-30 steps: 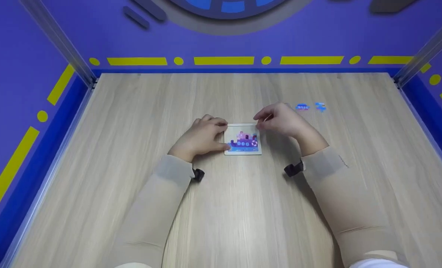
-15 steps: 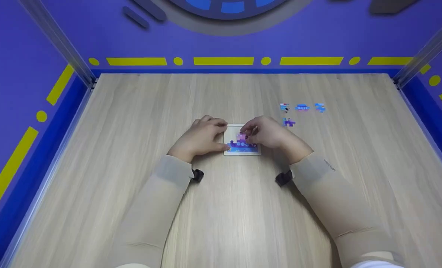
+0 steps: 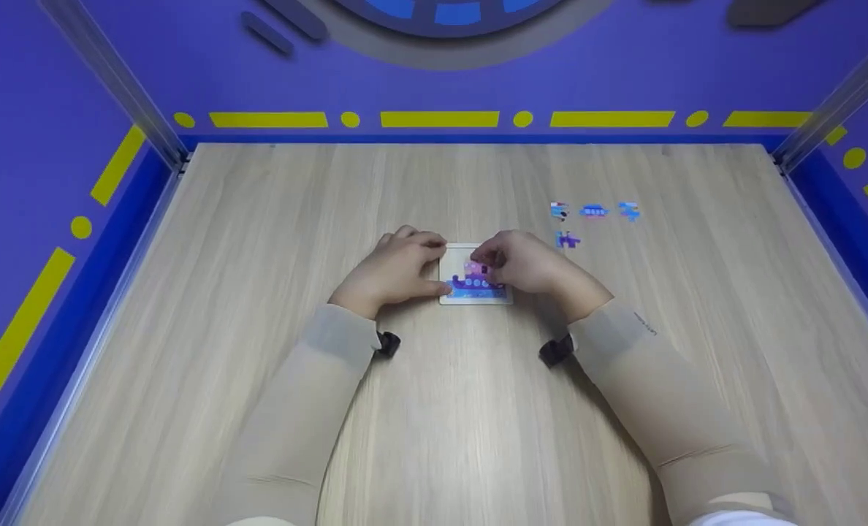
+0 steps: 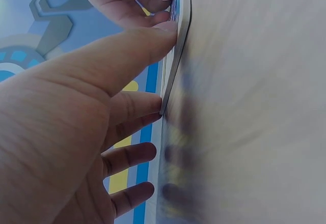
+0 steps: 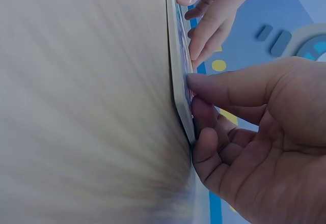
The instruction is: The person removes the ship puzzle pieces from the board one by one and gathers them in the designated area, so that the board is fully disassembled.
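Observation:
A small square puzzle board (image 3: 476, 301) with a pale rim lies mid-table, showing a purple and pink boat on blue water. Along its left side rests my left hand (image 3: 394, 272); the thumb presses the lower left and the forefinger touches the upper corner, other fingers spread. Over the board's right half, my right hand (image 3: 533, 267) has its thumb and bent forefinger close together, pinching a puzzle piece down at the picture. Mostly the fingers hide that piece. In the right wrist view the right thumb (image 5: 224, 89) and fingertips meet the board's face.
Right of the board lie several loose puzzle pieces: a red, white and blue one (image 3: 559, 212), a blue one with windows (image 3: 593, 211), a blue and orange one (image 3: 629, 211) and a purple one (image 3: 568, 239). Purple-blue panels (image 3: 434, 91) enclose the wooden table.
My right hand has moved left and down from the board's upper right corner onto its picture, uncovering loose pieces behind it. It has barely moved in the last half second. The left hand stays put.

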Demonstrator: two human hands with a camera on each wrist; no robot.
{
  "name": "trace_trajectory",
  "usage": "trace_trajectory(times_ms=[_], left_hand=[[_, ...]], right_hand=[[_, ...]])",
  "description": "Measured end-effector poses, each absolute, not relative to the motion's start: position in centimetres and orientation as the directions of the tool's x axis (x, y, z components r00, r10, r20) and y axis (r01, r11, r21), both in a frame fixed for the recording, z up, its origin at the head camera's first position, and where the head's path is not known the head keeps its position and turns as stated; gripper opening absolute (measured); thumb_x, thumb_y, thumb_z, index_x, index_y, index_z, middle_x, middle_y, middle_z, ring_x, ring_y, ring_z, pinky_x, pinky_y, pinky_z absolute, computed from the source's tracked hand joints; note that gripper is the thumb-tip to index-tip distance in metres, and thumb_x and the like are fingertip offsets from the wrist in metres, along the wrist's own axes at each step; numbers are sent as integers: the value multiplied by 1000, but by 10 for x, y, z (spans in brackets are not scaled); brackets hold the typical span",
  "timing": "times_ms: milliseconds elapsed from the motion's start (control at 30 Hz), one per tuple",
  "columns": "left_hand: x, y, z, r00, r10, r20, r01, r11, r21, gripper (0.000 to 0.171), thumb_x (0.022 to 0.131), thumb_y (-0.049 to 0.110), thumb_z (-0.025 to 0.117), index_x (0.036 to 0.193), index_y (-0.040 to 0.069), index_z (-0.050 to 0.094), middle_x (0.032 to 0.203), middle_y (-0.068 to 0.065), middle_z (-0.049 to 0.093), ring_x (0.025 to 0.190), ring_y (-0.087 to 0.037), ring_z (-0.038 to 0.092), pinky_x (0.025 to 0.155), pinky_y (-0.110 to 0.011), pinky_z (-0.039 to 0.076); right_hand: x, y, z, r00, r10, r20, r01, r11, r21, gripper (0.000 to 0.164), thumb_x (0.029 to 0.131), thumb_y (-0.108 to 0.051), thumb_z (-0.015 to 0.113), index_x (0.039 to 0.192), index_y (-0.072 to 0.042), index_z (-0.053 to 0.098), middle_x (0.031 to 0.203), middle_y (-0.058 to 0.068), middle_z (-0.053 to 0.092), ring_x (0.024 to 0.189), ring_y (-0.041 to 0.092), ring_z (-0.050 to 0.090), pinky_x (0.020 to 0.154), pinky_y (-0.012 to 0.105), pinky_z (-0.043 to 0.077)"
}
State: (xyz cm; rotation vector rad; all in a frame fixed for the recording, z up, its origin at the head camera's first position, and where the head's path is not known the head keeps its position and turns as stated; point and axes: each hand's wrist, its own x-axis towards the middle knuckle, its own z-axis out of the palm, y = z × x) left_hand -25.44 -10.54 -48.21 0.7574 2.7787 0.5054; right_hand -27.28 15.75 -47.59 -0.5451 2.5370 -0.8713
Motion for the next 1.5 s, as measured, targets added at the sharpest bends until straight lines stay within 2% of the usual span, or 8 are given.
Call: trace_trajectory(times_ms=[400,700,1167,1500], left_hand=[[-254,-105,-481,-841,527,-122,448,806,387,81,101,53,82,164,7,59,173,-3,55,162,-34,44,135,-57,33],[-254,-105,-482,-845,520,-125,439,808,394,81,101,53,82,164,7,59,173,-4,55,161,-33,45,135,-57,32],[-254,-105,-482,-844,520,-129,441,811,384,81,102,55,81,165,9,59,173,-3,55,161,-33,44,136,-56,33],[-256,-105,-481,-843,521,-135,440,812,384,80,101,53,82,164,8,60,174,-2,55,161,-32,44,134,-56,35]], right_hand=[[-270,157,-477,-848,-481,-221,-215,695,-686,36,101,5,73,135,-7,74,120,12,72,111,29,65,101,47,55],[-269,157,-477,-850,-482,-211,-212,681,-700,38,100,6,73,134,-8,74,124,12,72,116,30,67,101,47,57],[-269,157,-476,-856,-468,-219,-187,677,-712,39,98,2,80,135,-9,76,128,12,72,115,29,66,98,43,56],[-272,157,-475,-869,-458,-186,-196,665,-721,36,93,-2,86,127,-6,79,117,10,75,103,24,68,87,35,55]])
